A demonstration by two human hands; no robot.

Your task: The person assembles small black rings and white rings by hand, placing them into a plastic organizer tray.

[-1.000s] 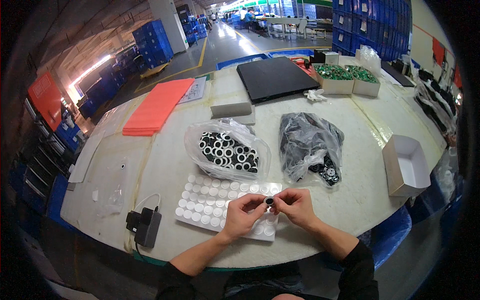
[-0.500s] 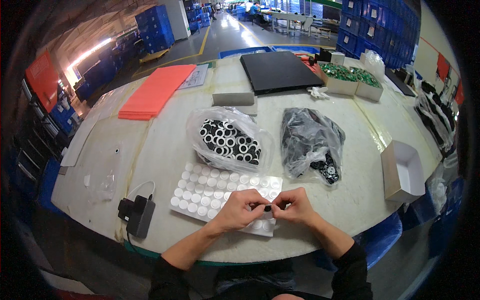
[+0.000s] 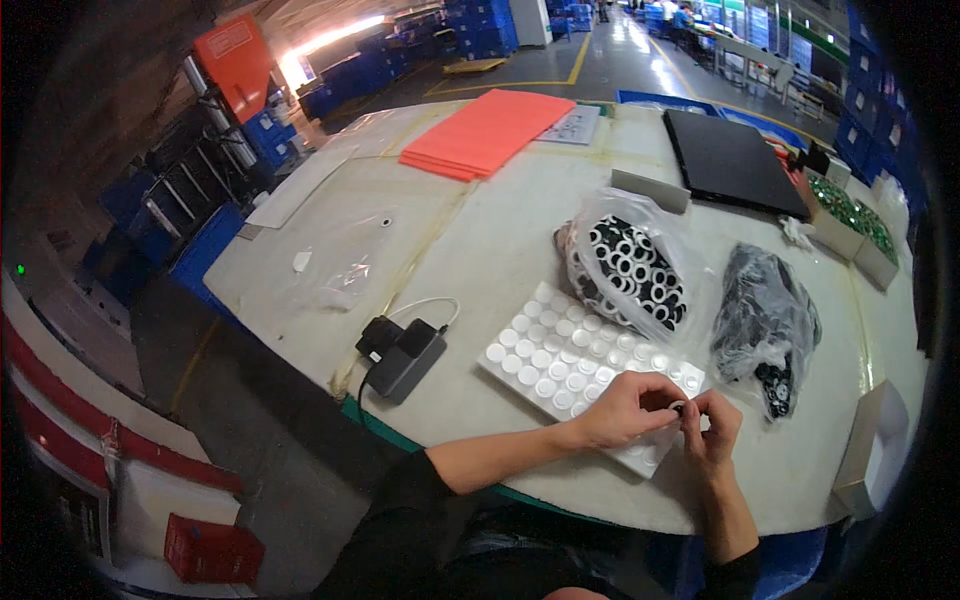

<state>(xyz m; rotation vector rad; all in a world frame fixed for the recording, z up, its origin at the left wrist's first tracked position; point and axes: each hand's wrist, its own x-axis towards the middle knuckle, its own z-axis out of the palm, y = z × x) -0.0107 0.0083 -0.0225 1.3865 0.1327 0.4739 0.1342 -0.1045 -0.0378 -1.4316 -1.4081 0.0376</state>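
Two hands are meeting over the near edge of the table [image 3: 480, 260]; the left hand [image 3: 628, 408] and the right hand [image 3: 716, 428] are both pinching one small dark ring [image 3: 678, 406] between their fingertips, fingers closed on it from either side; the ring is sitting just above the near end of the white tray [image 3: 560, 365], which is lying flat on the table with rows of round pockets. Behind the tray, touching its far edge, a clear bag [image 3: 630, 265] is holding many black-and-white rings; to its right, just beside it, a dark bag [image 3: 765, 315] is spilling a few black parts toward the hands. Left of the tray, near but apart from it, a black adapter [image 3: 402, 355] is resting at the table's edge with a white cable curling behind it. Farther back, an orange stack [image 3: 485, 135] and a black panel [image 3: 735, 160] are lying well apart from the hands; a white box [image 3: 875, 450] is standing at the right rim.
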